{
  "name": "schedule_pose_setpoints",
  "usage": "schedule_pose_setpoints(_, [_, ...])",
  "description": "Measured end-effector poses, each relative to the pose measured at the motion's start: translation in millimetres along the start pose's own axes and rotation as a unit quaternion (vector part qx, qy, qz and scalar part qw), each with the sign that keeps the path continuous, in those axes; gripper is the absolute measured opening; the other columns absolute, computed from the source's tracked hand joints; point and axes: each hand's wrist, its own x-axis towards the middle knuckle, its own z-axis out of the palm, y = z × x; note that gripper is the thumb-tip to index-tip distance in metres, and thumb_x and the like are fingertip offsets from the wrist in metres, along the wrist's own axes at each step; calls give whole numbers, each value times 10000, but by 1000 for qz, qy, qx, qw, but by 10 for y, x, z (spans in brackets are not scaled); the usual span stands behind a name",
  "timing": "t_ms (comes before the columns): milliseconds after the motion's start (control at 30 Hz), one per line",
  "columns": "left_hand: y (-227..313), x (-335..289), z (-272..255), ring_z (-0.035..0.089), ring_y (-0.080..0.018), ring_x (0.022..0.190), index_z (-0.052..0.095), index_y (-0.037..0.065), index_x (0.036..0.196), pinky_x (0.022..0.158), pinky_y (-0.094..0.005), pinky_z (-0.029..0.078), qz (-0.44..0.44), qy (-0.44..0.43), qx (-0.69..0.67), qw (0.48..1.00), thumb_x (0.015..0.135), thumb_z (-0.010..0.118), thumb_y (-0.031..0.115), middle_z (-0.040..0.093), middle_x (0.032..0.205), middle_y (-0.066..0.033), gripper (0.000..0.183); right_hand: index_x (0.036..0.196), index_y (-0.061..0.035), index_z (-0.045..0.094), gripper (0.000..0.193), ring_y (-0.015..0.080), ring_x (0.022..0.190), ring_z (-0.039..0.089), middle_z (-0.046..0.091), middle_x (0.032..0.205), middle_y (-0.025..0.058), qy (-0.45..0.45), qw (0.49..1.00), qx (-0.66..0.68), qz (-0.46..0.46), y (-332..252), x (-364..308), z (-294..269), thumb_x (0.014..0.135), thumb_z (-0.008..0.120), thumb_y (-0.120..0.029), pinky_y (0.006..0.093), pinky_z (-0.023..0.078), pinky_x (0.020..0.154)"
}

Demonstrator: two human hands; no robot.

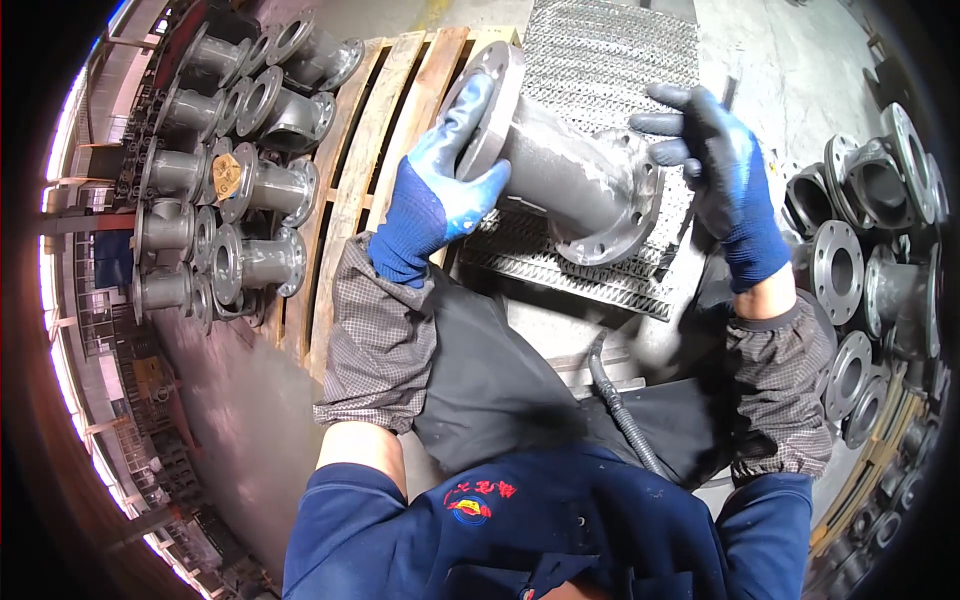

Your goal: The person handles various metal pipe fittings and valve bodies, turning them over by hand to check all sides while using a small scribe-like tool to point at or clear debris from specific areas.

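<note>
Far left, grey flanged pipes (280, 188) are stacked in rows, next to a slatted wooden pallet (395, 85). The left hand (440, 165), in a blue coated glove, is clasped on the near flange rim of a grey flanged pipe piece (565, 165), thumb toward the barrel. The piece is held tilted over the textured metal table (610, 50), its other flange lower and to the right; whether that flange is touching the table cannot be told. Below the table, a dark ribbed hose (630, 425) is seen. The right hand (725, 165), gloved alike, is raised just beside the lower flange, fingers loosely bent; a dark rod (730, 93) is partly hidden behind it, grasp unclear. Far right, more flanged parts (822, 272) are piled.
</note>
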Motion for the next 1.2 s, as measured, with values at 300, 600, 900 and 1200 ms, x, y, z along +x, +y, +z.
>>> schedule_pose_setpoints(300, [328,6,116,480,-282,1203,488,-20,1268,990,-359,381,-19,-23,-49,998,734,725,144,481,1309,-193,606,1195,-64,524,310,123,694,583,614,887,58,-90,958,-238,-130,201,273,492,902,426,-80,196,470,601])
schedule_pose_setpoints(600, [384,86,327,548,-279,1133,488,37,1280,945,-342,438,15,-3,-27,1000,696,743,152,539,1246,-181,648,1123,40,554,406,75,727,545,591,920,24,-50,894,-311,-318,241,280,349,929,467,-306,204,436,586])
schedule_pose_setpoints(900, [-40,6,22,378,-201,1276,424,-10,1328,1052,-313,291,-55,-6,-169,984,739,676,13,435,1364,-133,641,1217,-26,529,343,40,573,433,477,667,-44,-101,994,-40,2,190,59,558,950,465,-231,190,395,535])
schedule_pose_setpoints(1200, [-141,-75,8,390,-207,1270,415,-25,1327,1048,-318,302,-84,31,-192,977,735,693,20,433,1363,-147,656,1241,-50,498,374,319,806,632,633,904,203,-74,879,-412,-228,306,236,637,893,497,-188,387,489,742])
